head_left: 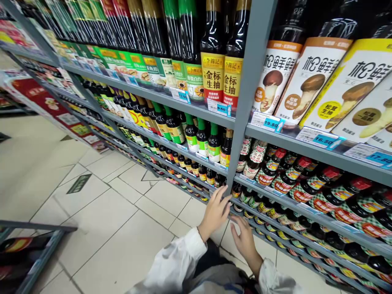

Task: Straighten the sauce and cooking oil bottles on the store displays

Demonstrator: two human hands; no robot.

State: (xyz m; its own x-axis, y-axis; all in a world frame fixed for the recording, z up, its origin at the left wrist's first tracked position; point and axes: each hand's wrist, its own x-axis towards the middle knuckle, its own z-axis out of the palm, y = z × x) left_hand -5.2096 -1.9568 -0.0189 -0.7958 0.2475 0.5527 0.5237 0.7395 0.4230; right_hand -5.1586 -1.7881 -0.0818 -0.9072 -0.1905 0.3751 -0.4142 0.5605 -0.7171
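Note:
My left hand (pixel 215 212) is raised in front of the grey shelf upright (pixel 241 94), its fingers bent but apart, with nothing in them. Just below and to the right, my right hand (pixel 244 239) also has its fingers apart and holds nothing. Both hands are nearest the lower shelves, and I cannot tell whether the left fingertips touch the upright. Close by stand green-capped sauce bottles (pixel 202 141) on the left bay and red-capped bottles (pixel 286 175) on the right bay. White sleeves (pixel 180 261) cover my forearms.
Large mushroom-label bottles (pixel 284 77) stand upper right above price tags (pixel 266 121). Gold-label soy sauce bottles (pixel 212 73) fill the upper left bay. A red display panel (pixel 45 102) lies farther left. Pale floor tiles (pixel 101 216) run beside another shelf (pixel 43 255) at lower left.

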